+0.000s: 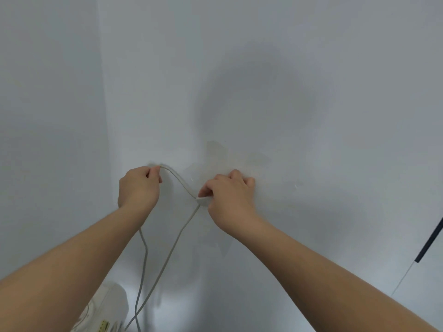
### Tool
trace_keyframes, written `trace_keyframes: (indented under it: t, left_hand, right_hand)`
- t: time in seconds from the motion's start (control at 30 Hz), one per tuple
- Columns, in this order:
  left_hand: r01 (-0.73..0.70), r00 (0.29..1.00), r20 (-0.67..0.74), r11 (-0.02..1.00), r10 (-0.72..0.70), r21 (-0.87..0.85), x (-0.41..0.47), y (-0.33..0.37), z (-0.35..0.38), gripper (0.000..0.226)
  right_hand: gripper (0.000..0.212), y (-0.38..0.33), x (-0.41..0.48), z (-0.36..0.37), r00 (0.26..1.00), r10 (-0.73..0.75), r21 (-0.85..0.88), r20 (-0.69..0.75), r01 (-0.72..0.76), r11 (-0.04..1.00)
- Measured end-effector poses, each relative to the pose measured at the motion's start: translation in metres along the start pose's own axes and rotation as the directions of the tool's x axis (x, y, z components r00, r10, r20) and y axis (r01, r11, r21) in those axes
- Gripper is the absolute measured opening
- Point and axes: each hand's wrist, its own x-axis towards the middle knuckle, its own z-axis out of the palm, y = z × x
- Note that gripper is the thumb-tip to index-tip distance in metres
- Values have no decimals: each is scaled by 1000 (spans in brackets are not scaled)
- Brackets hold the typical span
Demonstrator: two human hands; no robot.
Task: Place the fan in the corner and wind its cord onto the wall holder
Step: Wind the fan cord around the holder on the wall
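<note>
Winding step in hand, by the look of it. Fan placement seemingly done: white plastic fan with a yellowish label (105, 312) low at the near left, close to the corner where the pale grey-blue walls (311, 68) meet, largely cut off by the frame edge.

Left grip (140, 185) raised against the wall, fingers curled, pinching the thin pale grey cord (178, 180) at the top of its run. From there, a short arch of cord going right and down to the right grip (230, 195), likewise curled, thumb and fingers clenched on the cord at a small white piece (203, 200) against the wall. Likely the wall holder, though too small and too covered to say for sure. Below both grips, two hanging strands, crossing low down near the fan.

At the far right edge, a thin dark rod (431, 240), well apart from all this.

Next, in all likelihood: hold the right pinch firm at the white piece as an anchor, carry the left-held stretch across and lay it over the holder, then draw up slack from the hanging strands turn by turn. Calls for light, even tension, never a tug hard enough to drag or tip the fan. Plenty of loose cord below, so winding judged far from finished.
</note>
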Motion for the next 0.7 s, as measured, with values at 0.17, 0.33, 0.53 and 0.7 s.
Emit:
trace_keyframes:
  t: [0.17,0.33,0.53,0.7]
  left_hand:
    - [-196,980,-18,947,198,-256,-10,11,-3,37]
    - [-287,948,16,877,318,-385,-16,13,-5,35]
    - [-327,920,53,836,388,-441,-16,17,-5,34]
    - [-358,918,8,838,396,-411,-21,20,-5,35]
  right_hand:
    - [36,-5,2,0,999,38,-16,-27,-38,999]
    - [40,-8,3,4,990,121,75,-73,-116,990]
    - [67,-12,-1,12,996,47,154,-76,-35,987]
    - [44,-11,2,7,996,72,225,-45,-60,972]
